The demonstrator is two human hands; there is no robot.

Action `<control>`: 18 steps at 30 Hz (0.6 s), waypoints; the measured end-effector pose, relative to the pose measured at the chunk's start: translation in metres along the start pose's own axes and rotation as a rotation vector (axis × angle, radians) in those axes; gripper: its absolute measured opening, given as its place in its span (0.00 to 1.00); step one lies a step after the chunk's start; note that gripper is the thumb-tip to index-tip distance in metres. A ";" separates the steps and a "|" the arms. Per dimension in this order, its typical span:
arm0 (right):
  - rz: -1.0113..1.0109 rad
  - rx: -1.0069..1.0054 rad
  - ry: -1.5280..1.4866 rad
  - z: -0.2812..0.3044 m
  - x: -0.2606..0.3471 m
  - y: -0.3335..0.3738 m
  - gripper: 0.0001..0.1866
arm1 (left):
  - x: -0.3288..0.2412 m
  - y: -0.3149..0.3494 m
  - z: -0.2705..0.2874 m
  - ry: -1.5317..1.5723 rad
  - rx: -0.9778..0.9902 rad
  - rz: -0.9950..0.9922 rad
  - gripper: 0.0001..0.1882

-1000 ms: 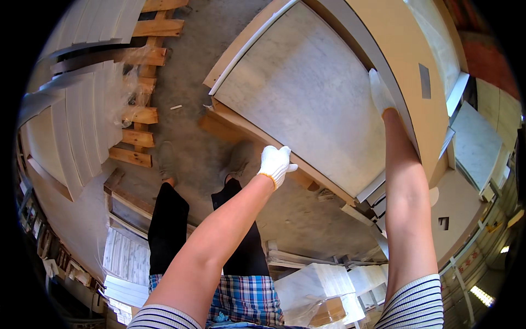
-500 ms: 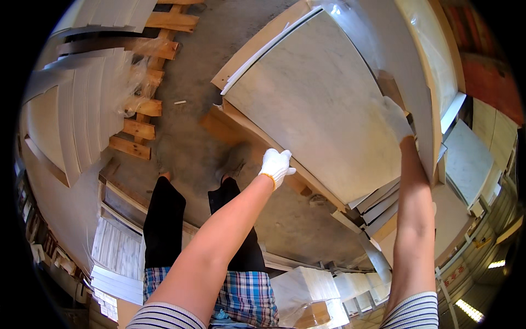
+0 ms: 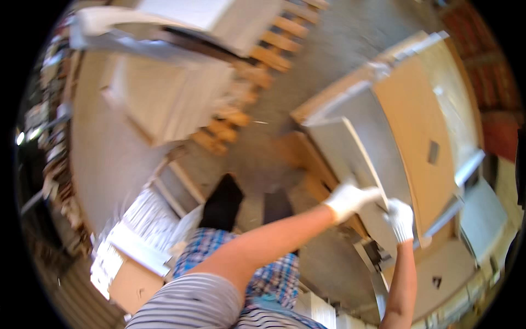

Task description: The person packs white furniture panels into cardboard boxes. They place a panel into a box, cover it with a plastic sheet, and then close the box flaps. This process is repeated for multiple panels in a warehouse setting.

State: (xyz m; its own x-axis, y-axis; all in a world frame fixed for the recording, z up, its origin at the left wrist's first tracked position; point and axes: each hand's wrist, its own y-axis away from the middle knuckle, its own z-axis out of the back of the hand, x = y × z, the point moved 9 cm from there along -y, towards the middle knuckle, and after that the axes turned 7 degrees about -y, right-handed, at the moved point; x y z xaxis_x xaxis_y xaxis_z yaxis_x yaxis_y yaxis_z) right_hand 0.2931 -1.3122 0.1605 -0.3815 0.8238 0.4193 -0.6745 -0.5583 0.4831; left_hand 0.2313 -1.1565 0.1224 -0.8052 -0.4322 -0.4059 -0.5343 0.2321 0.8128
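Observation:
A large pale tile (image 3: pixel 342 153) stands tilted up on its edge, its thin light edge running away from me between my hands. My left hand (image 3: pixel 350 200), in a white knit glove, grips it near its near corner, fingertips at that edge; motion blurs them. Close by on the right, my right hand (image 3: pixel 400 219), gloved too, is closed on the same near end of the tile. A grey surface (image 3: pixel 378 131) shows beside the tile, within the packing. To its right leans a brown cardboard sheet (image 3: pixel 413 131).
Stacked tiles (image 3: pixel 170 98) stand on the left by wooden pallets (image 3: pixel 274 55). A bundle of light slabs (image 3: pixel 145 219) lies at lower left. More packed slabs (image 3: pixel 457 104) and a pale bluish panel (image 3: pixel 482 219) stand on the right. Concrete floor (image 3: pixel 334 55) runs between the stacks.
My view has swung right. The tile that lay nearly flat is now tilted up on edge. My left hand has moved right onto it, and the right hand has come nearer to me. The cardboard sheet shows now.

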 end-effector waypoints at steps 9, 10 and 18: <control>-0.047 -0.077 0.028 -0.018 0.076 0.036 0.07 | 0.001 0.056 0.039 -0.123 0.129 0.024 0.48; -0.006 -0.083 0.044 -0.015 0.083 0.040 0.08 | 0.031 0.044 0.061 -0.107 0.100 0.021 0.47; -0.023 -0.075 -0.027 0.061 0.134 0.088 0.07 | 0.143 0.037 0.103 0.115 -0.185 0.279 0.37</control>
State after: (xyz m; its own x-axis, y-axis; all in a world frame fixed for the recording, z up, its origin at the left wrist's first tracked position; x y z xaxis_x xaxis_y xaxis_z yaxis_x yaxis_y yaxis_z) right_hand 0.2214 -1.2572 0.3057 -0.3487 0.8327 0.4301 -0.7288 -0.5295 0.4342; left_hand 0.0701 -1.1196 0.0516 -0.8739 -0.4719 -0.1169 -0.2340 0.1974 0.9520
